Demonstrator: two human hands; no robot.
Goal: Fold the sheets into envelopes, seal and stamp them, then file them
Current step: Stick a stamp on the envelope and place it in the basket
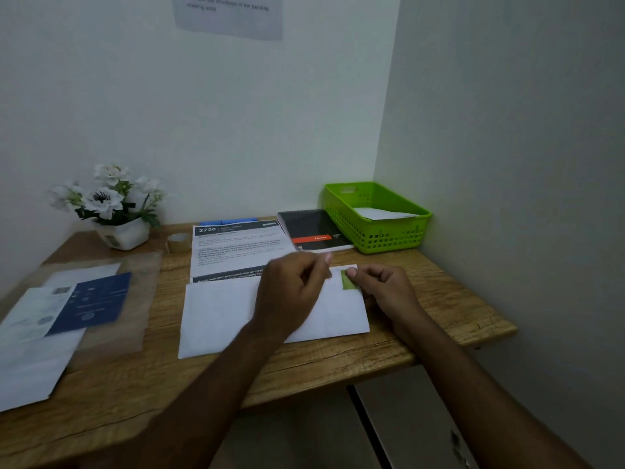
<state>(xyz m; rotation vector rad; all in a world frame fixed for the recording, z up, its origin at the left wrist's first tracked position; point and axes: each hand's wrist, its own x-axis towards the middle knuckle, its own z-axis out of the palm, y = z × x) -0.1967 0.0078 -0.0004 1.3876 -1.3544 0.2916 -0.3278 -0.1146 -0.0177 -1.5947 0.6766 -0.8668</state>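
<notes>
A wooden desk (439,299) is seen across the lower frame. At its centre a white envelope (220,313) is laid flat, and a green basket (399,238) is set right of centre, in the wall corner. The left hand (291,292) is held curled over the envelope; whether anything is pinched cannot be told. A green stamp (346,280) at the envelope's upper right corner is pinched by the right hand (389,289).

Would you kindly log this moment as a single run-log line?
step: stamping | left hand: over white envelope, grip unclear | right hand: pinches green stamp at envelope's far right corner | filed: not yet
</notes>
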